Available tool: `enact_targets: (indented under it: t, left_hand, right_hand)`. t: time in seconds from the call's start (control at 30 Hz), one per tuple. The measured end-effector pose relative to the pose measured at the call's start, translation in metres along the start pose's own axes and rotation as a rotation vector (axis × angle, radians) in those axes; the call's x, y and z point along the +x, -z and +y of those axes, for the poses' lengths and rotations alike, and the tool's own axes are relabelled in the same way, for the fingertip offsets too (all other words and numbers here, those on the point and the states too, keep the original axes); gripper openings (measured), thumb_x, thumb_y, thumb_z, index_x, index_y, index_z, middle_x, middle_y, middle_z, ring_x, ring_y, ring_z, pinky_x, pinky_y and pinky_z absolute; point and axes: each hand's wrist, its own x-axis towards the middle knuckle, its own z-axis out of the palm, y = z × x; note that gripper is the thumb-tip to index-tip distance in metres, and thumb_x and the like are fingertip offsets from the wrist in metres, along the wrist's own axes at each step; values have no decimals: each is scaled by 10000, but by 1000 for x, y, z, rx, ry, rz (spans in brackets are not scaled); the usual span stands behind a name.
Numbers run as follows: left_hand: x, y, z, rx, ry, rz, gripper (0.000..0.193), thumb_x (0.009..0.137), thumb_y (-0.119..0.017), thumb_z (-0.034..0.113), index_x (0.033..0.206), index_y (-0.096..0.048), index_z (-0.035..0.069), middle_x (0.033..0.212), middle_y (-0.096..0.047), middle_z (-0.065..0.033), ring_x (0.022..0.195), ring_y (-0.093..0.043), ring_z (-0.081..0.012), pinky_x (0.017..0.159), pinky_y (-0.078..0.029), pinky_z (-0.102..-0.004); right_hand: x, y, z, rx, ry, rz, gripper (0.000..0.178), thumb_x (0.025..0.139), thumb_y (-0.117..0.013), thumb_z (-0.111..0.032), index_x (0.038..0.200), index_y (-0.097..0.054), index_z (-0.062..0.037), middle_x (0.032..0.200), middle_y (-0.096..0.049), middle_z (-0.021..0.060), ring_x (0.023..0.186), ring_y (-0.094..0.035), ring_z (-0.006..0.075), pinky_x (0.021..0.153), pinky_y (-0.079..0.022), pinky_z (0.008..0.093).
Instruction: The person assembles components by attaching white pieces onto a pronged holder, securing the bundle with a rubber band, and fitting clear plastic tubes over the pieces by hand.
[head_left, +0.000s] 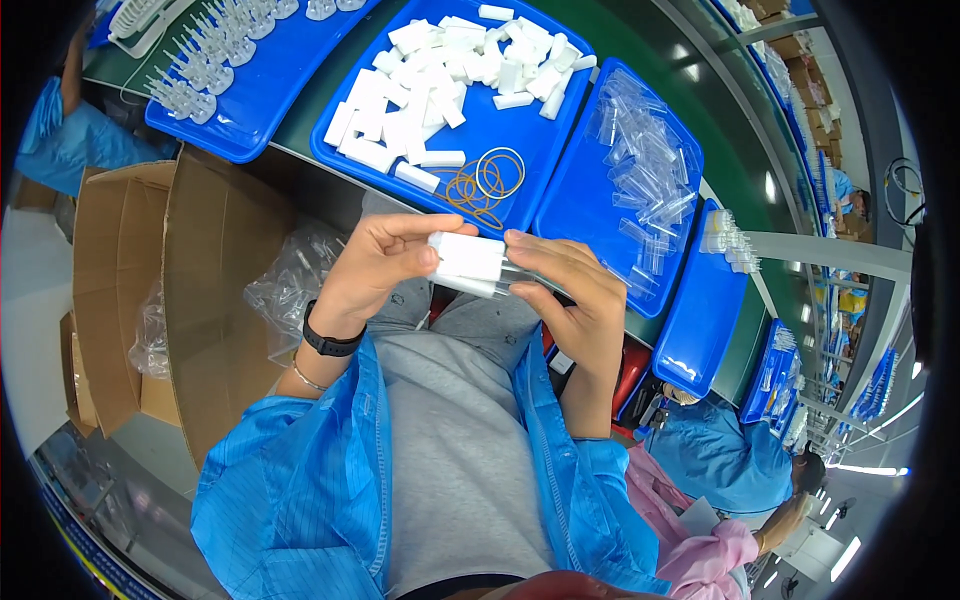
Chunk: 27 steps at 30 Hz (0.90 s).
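Observation:
In front of my body, my left hand (pixel 385 255) is closed around the left end of white rectangular plastic blocks (pixel 468 258), one seeming to lie under another. From the other side, my right hand (pixel 575 285) is closed, its fingers and thumb gripping clear plastic sleeves (pixel 514 283). These sleeves meet the right end of the white blocks; whether they slip over them I cannot tell. Beyond my hands is a blue tray (pixel 540 150) of loose white blocks (pixel 430 85), with tan rubber bands (pixel 470 190) at its near edge.
A second blue tray (pixel 575 210) holds clear plastic sleeves (pixel 645 160). Pronged clear parts (pixel 200 75) stand in the far left tray (pixel 300 60). A narrow blue tray (pixel 690 340) is at right. An open cardboard box (pixel 225 300) and plastic bag (pixel 295 285) sit left. Co-workers are on both sides.

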Motion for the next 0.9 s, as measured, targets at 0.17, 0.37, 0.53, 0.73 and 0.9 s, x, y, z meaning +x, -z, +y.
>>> enact_targets:
  t: [0.17, 0.37, 0.53, 0.73, 0.9]
  left_hand:
    - [1, -8, -7, -149, -41, -67, 425, 813, -688, 246, 1133, -593, -16, 1124, -607, -162, 1051, -585, -221, 908, -474, -347]
    - [2, -14, -29, -364, -46, -157, 438, 839, -649, 322, 1141, -587, 11, 1051, -602, -111, 992, -592, -188, 840, -504, -305]
    - [6, -17, -1, -37, 54, -97, 364, 883, -596, 260, 1156, -578, 19, 1040, -595, -104, 942, -604, -170, 727, -543, -262]
    - [4, -5, -6, -70, 188, -69, 289, 884, -548, 123, 1153, -547, 15, 1060, -574, -106, 953, -605, -188, 765, -566, -309]
    - [3, -2, -7, -110, 72, -48, 244, 841, -601, 52, 1077, -549, 20, 1134, -496, -110, 1026, -557, -195, 758, -571, -310]
  right_hand:
    - [3, -2, 3, 40, 65, 24, 289, 692, -718, -84, 971, -678, -20, 1037, -663, 132, 1035, -616, 254, 862, -457, 346]
    - [2, -14, 3, 221, -28, 0, 302, 686, -727, -73, 978, -678, -8, 1047, -656, 155, 1081, -590, 286, 903, -458, 375]
    - [-6, -14, 15, 243, -89, 73, 330, 664, -753, -78, 978, -680, -8, 1040, -659, 148, 1076, -591, 307, 910, -460, 387]
    - [-5, 10, 26, 100, 128, -115, 242, 763, -668, -97, 998, -677, -44, 1109, -633, 133, 1108, -559, 286, 925, -417, 404]
    - [-25, 55, 70, -717, -267, 192, 248, 762, -643, -70, 1010, -653, -72, 1011, -634, 106, 968, -548, 290, 869, -413, 392]
